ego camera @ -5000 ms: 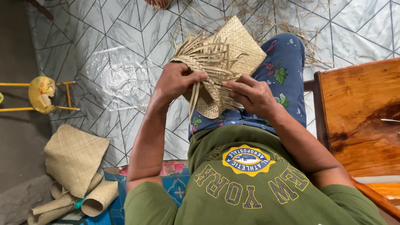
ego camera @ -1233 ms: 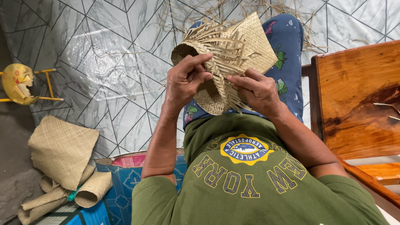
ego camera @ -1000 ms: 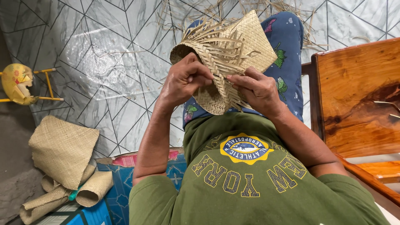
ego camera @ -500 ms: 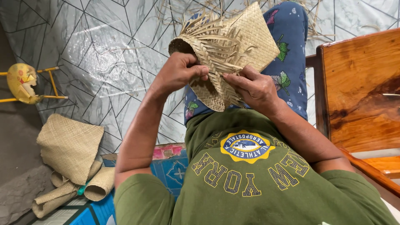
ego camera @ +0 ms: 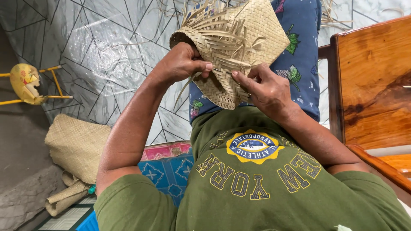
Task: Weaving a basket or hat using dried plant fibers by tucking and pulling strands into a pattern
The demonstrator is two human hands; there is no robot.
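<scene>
**Woven palm-leaf piece held up between both hands, loose ends toward the left**

- Half-woven palm-leaf mat piece (ego camera: 233, 47) is held over the lap, above the blue floral trousers (ego camera: 299, 55), off any support. It lies directly ahead of both hands, touching both.
- Left hand (ego camera: 182, 64): closed on the piece's curled left edge, thumb pressed onto the weave, fingers wrapped behind and hidden.
- Right hand (ego camera: 267, 90): at the lower right of the piece, thumb and forefinger pinched together on a single strip near the middle. Whether the remaining fingers grip anything cannot be told.
- The two thumbs point at each other, near but apart, with a short bare stretch of weave between them.
- Long axis of the piece runs diagonally, from the narrow lower end just above the green shirt (ego camera: 257, 179) up and away to the finished square corner at upper right. Unwoven strip ends (ego camera: 209, 21) fan out along the upper left rim, on the left hand's side.
- Judgement: the left hand is nearer the loose ends; the right hand is nearer the tight finished weave and the lower tip.
- Around: a wooden chair (ego camera: 372, 85) just beside the right forearm; a flat woven mat (ego camera: 77, 145) and rolled mat pieces (ego camera: 66, 199) on the patterned tile floor (ego camera: 98, 55), well apart to the left; a yellow stool (ego camera: 30, 83) farther left.
</scene>
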